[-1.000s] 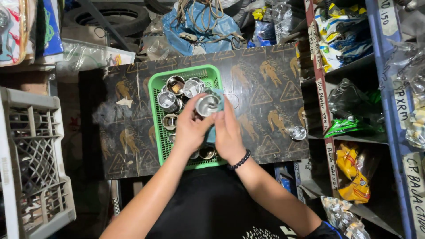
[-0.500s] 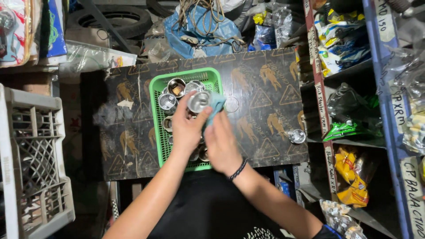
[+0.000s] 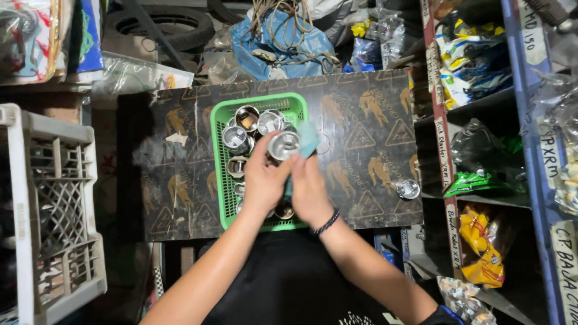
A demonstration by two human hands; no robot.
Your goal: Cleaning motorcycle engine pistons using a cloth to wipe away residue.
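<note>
Two hands work over the green basket on the counter: left hand fingers grip a shiny metal cup, right hand fingers press a teal cloth against it. Wiping appears underway; more cups lie just beyond the fingers.

A basket lies on the middle of the worktop, and several metal cups stand inside it. Above the basket, the left hand and the right hand are side by side, with one metal cup and a cloth between them. One single cup stands on the worktop well to the right of the basket. A crate is left of the worktop, shelves are right of it, and a tyre lies behind it.
</note>
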